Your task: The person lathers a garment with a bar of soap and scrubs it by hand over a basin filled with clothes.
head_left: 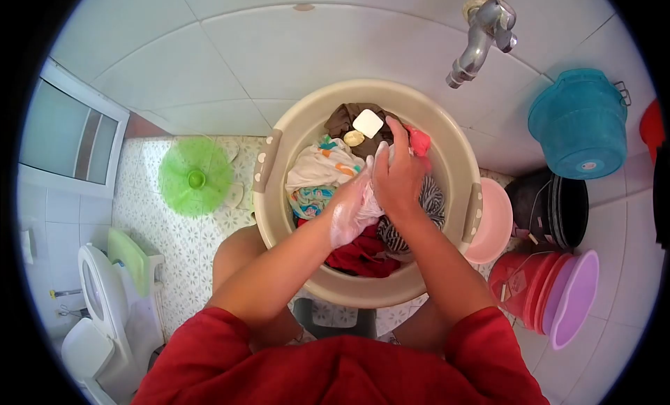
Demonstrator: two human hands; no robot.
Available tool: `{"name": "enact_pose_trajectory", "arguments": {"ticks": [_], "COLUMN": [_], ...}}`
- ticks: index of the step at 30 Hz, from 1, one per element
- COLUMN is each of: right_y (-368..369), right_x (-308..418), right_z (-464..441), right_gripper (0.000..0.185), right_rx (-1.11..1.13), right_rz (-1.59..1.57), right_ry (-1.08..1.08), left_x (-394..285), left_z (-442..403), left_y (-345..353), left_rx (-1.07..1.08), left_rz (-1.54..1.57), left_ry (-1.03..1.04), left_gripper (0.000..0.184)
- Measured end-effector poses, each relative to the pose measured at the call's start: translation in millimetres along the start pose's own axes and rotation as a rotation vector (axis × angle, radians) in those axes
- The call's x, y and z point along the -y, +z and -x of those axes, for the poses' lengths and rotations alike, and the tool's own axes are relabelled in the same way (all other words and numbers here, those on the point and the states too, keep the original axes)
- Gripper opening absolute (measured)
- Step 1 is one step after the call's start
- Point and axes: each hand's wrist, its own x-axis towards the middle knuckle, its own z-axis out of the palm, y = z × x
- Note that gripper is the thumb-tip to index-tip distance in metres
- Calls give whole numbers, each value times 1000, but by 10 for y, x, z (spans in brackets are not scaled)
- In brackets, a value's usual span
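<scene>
A large beige tub [322,288] holds several clothes. Over its middle, my left hand [349,211] is wet with suds and closed around a whitish, soapy cloth [371,204]. My right hand [399,174] presses against the same cloth from the right, with its index finger pointing up. Around them in the tub lie a white patterned garment [322,165], a blue patterned cloth [310,201], a dark red garment [363,257] and a black-and-white striped cloth [432,204]. Beyond my hands, a white block [368,123] and a yellowish piece [354,138] rest on a brown cloth [340,120].
A metal tap [478,45] juts from the wall at the upper right. Along the right are a teal bucket [583,126], a black bucket [551,209], red buckets [520,279] and a pink basin [490,223]. A green round object [195,178] and a toilet [105,286] are at the left.
</scene>
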Motion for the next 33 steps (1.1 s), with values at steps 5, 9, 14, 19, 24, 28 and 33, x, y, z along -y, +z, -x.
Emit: {"name": "enact_pose_trajectory", "arguments": {"ticks": [5,9,14,19,24,28,33], "right_y": [-53,-35,11,0,-161,-135,-173], "right_x": [601,276,188,417,-16,-167,-278], "right_z": [551,149,168,428,-126,-194,-210], "right_gripper": [37,32,33,49,27,30,29], "right_rx": [271,160,47,309,-43,-57,392], "right_rz": [-144,-10,-9,98,-22,-77,-372], "right_ry": [-152,5,70,-148,60,206,481], "left_x": [-218,72,27,-84,48,-130,-290], "left_z": [-374,80,-108,-512,-94,-121,-171], "left_y": [-631,-12,-89,-530,-156,-86,-240], "left_rx": [220,167,124,618,224,93,177], "left_rz": [-56,39,142,252,70,241,313], "left_ry": [183,236,226,135,64,156,278], "left_gripper": [40,43,37,30,30,29,32]}}
